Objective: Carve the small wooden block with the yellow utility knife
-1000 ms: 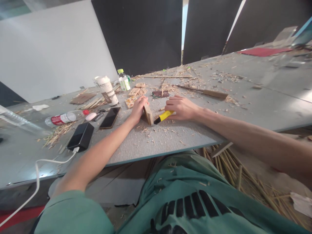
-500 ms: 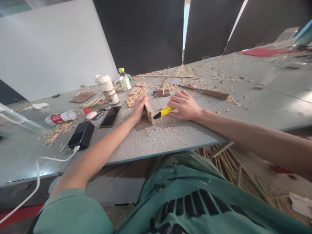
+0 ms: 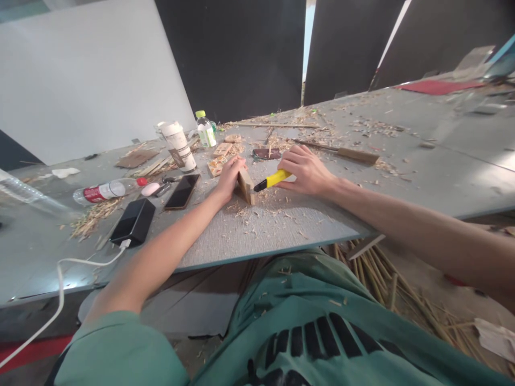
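My left hand (image 3: 230, 178) is closed around a small wooden block (image 3: 246, 187), which stands on edge on the grey table near its front. In my right hand (image 3: 306, 170) is a yellow utility knife (image 3: 277, 178), its black front end pointing left at the block's right edge. Whether the blade touches the wood cannot be made out. Pale wood shavings (image 3: 277, 212) lie under and around both hands. Just beyond them rests a dark reddish-brown flat piece (image 3: 266, 154).
To the left are a phone (image 3: 182, 191), a black power bank (image 3: 132, 222) with a white cable, a lying bottle (image 3: 108, 190), a paper cup (image 3: 179, 147) and an upright bottle (image 3: 206, 130). A wooden-handled tool (image 3: 357, 155) lies beyond my right hand. Bamboo strips (image 3: 380, 268) lie below the table.
My right hand and the utility knife have shifted slightly up, tilting the knife a little. My left hand and the wooden block stay nearly in place.
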### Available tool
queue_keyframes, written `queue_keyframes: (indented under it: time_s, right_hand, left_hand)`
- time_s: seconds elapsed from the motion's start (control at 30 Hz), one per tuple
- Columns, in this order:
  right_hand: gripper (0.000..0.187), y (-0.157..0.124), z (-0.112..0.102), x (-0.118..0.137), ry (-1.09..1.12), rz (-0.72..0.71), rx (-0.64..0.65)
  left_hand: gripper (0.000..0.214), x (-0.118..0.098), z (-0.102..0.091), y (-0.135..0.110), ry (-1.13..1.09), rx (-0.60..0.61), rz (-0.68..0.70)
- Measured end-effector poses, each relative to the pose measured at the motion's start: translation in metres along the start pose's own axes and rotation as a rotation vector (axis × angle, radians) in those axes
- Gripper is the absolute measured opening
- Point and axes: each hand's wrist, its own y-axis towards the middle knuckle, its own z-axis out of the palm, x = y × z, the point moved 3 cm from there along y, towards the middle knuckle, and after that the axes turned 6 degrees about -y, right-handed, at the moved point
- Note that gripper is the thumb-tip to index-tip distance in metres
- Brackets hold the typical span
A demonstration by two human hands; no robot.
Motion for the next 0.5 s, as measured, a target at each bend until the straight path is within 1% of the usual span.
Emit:
queue_keyframes:
  time_s: [0.13,0.27,0.37,0.5]
  right_hand:
    - [0.039,0.001,0.003,0.002,-0.023,-0.091,0.095]
    - [0.037,0.0,0.01,0.005,-0.042,-0.155,0.173]
    - [0.036,-0.001,0.014,0.004,-0.055,-0.161,0.188]
    - [0.039,-0.003,0.016,0.004,-0.072,-0.156,0.16]
  left_hand:
    - [0.029,-0.001,0.002,-0.001,-0.019,-0.03,-0.024]
    - [0.039,-0.001,0.003,-0.001,-0.049,-0.031,-0.057]
    - [0.043,-0.001,0.003,-0.001,-0.071,-0.019,-0.065]
    - [0.039,-0.004,0.004,-0.003,-0.106,-0.018,-0.061]
